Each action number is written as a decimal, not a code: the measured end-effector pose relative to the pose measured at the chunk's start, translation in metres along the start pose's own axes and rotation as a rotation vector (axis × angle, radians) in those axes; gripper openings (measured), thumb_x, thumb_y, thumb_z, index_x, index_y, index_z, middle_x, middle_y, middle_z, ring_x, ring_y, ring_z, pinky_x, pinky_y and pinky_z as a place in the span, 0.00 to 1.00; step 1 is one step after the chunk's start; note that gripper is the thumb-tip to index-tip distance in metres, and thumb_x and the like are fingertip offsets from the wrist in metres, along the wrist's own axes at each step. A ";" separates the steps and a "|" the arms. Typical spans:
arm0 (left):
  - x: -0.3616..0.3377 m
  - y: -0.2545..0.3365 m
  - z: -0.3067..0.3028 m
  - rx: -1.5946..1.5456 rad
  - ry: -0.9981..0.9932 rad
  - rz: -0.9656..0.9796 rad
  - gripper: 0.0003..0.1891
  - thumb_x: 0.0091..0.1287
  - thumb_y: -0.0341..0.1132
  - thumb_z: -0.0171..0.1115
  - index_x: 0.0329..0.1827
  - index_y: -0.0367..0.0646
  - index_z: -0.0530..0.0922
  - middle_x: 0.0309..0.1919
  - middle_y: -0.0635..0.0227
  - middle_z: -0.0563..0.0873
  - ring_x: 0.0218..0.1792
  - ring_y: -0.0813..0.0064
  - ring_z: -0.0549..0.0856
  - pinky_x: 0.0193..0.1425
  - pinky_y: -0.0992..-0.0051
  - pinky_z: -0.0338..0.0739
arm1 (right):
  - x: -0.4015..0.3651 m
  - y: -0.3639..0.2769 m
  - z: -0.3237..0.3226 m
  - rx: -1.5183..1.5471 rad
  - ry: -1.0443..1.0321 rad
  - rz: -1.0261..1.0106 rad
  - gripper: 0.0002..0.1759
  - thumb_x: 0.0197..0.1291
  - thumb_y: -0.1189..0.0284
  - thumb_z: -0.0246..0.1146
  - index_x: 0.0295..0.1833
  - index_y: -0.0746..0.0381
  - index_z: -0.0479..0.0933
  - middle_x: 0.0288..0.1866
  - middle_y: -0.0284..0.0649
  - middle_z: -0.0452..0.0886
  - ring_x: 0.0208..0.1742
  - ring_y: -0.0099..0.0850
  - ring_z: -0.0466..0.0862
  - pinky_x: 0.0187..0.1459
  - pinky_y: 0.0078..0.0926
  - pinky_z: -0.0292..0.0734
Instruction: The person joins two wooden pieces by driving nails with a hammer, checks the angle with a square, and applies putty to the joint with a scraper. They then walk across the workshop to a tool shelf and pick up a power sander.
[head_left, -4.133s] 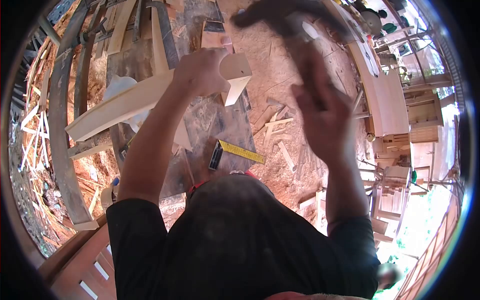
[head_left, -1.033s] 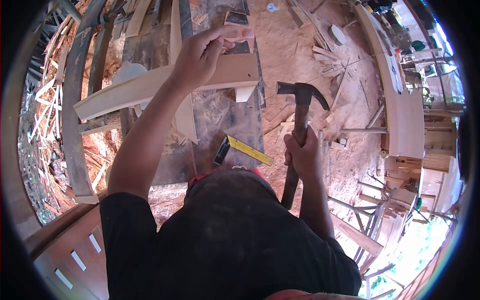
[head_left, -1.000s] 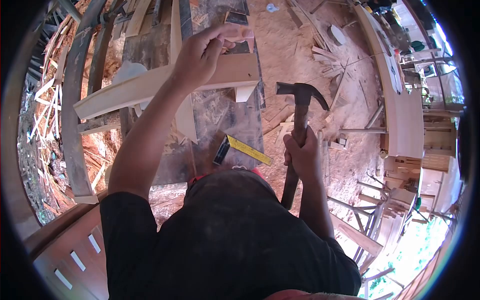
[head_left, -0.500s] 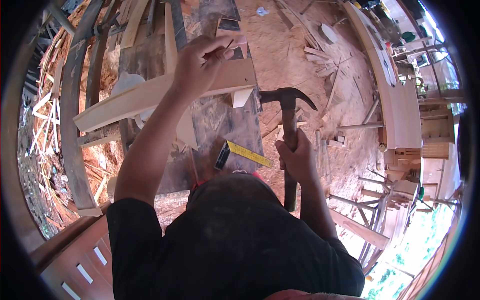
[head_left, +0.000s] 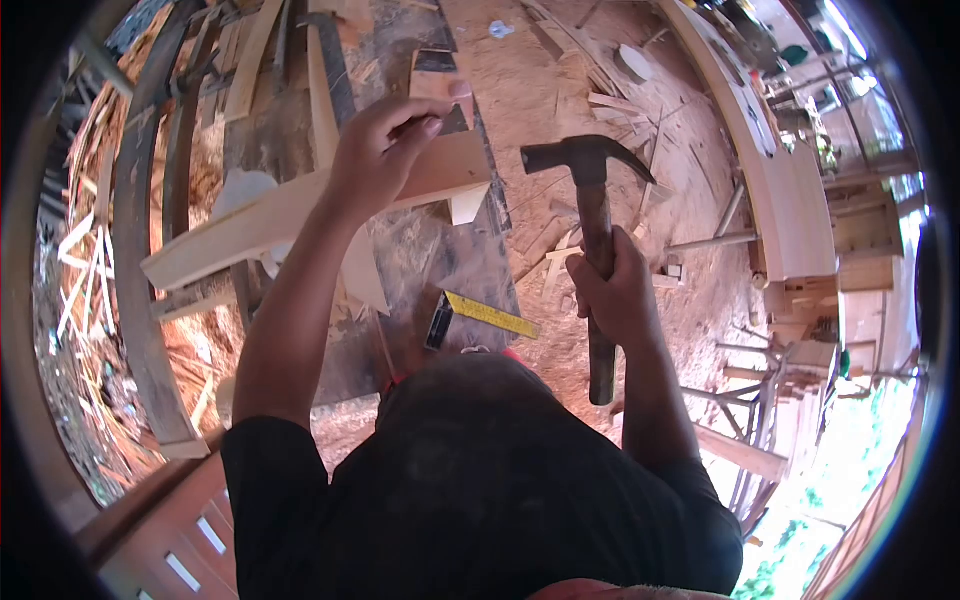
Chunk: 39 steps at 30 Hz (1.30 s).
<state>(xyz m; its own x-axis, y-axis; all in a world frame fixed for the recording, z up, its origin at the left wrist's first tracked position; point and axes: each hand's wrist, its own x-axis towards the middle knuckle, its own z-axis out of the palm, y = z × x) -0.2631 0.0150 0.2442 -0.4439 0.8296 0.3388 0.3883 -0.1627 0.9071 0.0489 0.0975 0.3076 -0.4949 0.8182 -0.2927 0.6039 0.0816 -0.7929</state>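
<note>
Right hand [head_left: 618,292] grips a dark steel-headed, wooden-handled hammer [head_left: 592,210].

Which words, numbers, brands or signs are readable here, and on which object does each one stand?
No text can be read anywhere.
Yellow square blade: any scale on it is too small to read.
Hammer, held in the right hand: no brand visible.
Curved wooden piece under the left hand: no writing visible.
</note>
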 end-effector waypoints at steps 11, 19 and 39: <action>0.012 -0.005 0.010 -0.003 -0.059 -0.061 0.13 0.82 0.39 0.63 0.54 0.37 0.86 0.47 0.68 0.91 0.50 0.78 0.88 0.60 0.76 0.79 | 0.010 0.015 -0.011 0.063 -0.014 -0.075 0.15 0.69 0.70 0.70 0.51 0.65 0.72 0.30 0.32 0.76 0.23 0.19 0.77 0.26 0.25 0.73; 0.017 -0.003 0.017 0.054 -0.014 -0.027 0.08 0.80 0.32 0.63 0.49 0.39 0.88 0.39 0.70 0.92 0.43 0.82 0.88 0.52 0.78 0.80 | 0.018 0.004 -0.031 0.118 0.022 -0.054 0.18 0.68 0.67 0.71 0.48 0.66 0.71 0.27 0.40 0.78 0.26 0.27 0.80 0.30 0.33 0.75; 0.016 -0.007 0.013 0.182 -0.002 0.041 0.09 0.77 0.34 0.66 0.50 0.38 0.88 0.38 0.60 0.93 0.42 0.69 0.90 0.51 0.70 0.81 | 0.027 -0.142 -0.029 -0.343 0.187 -0.862 0.43 0.66 0.74 0.74 0.84 0.54 0.66 0.48 0.40 0.90 0.42 0.23 0.86 0.43 0.24 0.80</action>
<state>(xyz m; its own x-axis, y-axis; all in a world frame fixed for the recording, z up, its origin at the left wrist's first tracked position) -0.2625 0.0361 0.2397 -0.4233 0.8251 0.3741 0.5457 -0.0974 0.8323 -0.0320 0.1248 0.4277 -0.7662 0.4730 0.4350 0.2419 0.8394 -0.4867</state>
